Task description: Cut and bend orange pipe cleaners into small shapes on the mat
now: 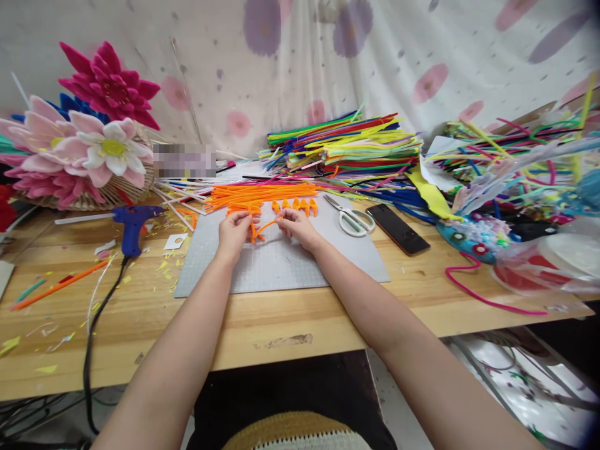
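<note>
Over the grey cutting mat (281,272), my left hand (234,234) pinches a bent orange pipe cleaner (265,226). My right hand (296,227) grips the other end of it between thumb and fingers. The held piece has short bent ends hanging below my left fingers. Just beyond my hands, several small folded orange pieces (295,205) stand in a row on the mat. More orange pieces (244,207) lie partly hidden behind my left hand. A bundle of straight orange pipe cleaners (260,195) lies along the mat's far edge.
Scissors (352,222) and a phone (397,229) lie to the right. A blue glue gun (132,228) with a black cord is at left, near pipe-cleaner flowers (112,150). Colourful pipe cleaners (347,147) pile up behind. A plastic-wrapped container (544,262) sits at the right.
</note>
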`<state>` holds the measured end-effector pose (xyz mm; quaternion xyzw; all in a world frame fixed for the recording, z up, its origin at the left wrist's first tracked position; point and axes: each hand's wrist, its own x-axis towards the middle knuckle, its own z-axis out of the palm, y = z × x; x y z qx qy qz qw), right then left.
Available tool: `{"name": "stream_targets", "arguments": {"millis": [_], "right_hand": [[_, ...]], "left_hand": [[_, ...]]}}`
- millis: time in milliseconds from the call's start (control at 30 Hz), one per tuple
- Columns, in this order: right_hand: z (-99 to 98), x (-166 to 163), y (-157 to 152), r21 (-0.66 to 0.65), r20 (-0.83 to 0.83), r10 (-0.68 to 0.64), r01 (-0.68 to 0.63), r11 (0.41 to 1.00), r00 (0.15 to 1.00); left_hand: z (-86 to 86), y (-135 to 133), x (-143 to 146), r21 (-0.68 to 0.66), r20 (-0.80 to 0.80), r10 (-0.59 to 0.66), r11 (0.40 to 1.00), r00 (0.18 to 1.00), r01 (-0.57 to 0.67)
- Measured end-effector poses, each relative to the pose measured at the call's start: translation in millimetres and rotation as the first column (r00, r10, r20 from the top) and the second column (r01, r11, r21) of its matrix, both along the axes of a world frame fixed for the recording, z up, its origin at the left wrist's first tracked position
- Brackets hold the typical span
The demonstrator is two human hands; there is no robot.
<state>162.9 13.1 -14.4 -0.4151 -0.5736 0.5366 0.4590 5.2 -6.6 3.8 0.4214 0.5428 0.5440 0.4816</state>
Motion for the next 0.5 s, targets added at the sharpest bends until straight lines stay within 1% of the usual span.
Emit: {"name": "stream_targets", "arguments": {"millis": [33,67,100,167,200,233,267,300,333,367,400,433,467,500], "right_hand": [[0.3,0.5,0.0,0.002,-0.006,0.002,-0.002,1.000,1.000],[0.8,1.0,-0.2,0.003,-0.013,0.009,-0.009,1.000,1.000],[1.3,1.5,-0.6,0.004,-0.019,0.018,-0.018,1.000,1.000],[2.3,2.1,-1.4,0.006,-0.024,0.040,-0.040,0.999,0.999],[2.7,2.1,-1.8,0.007,-0.024,0.050,-0.049,0.999,0.998],[2.9,1.9,-2.0,0.006,-0.022,0.056,-0.056,0.998,0.998],[3.0,1.6,-1.9,0.003,-0.015,0.057,-0.057,0.998,0.998],[3.1,1.2,-1.7,-0.001,-0.004,0.051,-0.051,0.999,0.999],[3.0,0.9,-1.3,-0.003,0.014,0.036,-0.036,0.999,0.999],[2.9,0.7,-0.6,-0.002,0.039,0.012,-0.012,1.000,0.999],[2.8,0.5,0.1,0.004,0.069,-0.017,0.017,1.000,0.997],[2.6,0.5,0.9,0.015,0.100,-0.047,0.046,0.999,0.994],[2.4,0.5,1.7,0.029,0.128,-0.071,0.068,0.997,0.989],[2.0,0.5,2.4,0.045,0.150,-0.088,0.082,0.996,0.985]], "left_hand": [[1.6,-0.3,-2.8,-0.043,0.013,-0.053,0.998,0.999,0.054],[2.9,-0.6,-5.6,-0.082,0.023,-0.138,0.987,0.990,0.140],[3.9,-1.0,-8.3,-0.103,0.027,-0.235,0.966,0.972,0.236],[5.0,-1.5,-13.2,-0.125,0.008,-0.381,0.917,0.925,0.379],[5.2,-1.1,-15.6,-0.124,-0.007,-0.413,0.904,0.911,0.409],[4.9,-0.1,-18.2,-0.114,-0.024,-0.406,0.909,0.913,0.401],[4.2,1.7,-21.4,-0.091,-0.046,-0.362,0.930,0.931,0.357],[3.1,4.3,-25.2,-0.055,-0.082,-0.282,0.959,0.956,0.278],[1.6,7.3,-29.7,-0.006,-0.128,-0.172,0.985,0.977,0.173],[-0.4,10.6,-34.5,0.050,-0.213,-0.058,0.996,0.975,0.070],[-2.6,13.7,-39.2,0.106,-0.335,0.043,0.994,0.941,-0.007],[-4.9,16.4,-43.3,0.160,-0.474,0.098,0.987,0.875,-0.023],[-7.4,18.4,-46.0,0.198,-0.593,0.121,0.980,0.796,-0.001],[-9.8,19.4,-47.2,0.213,-0.681,0.116,0.976,0.723,0.043]]}}
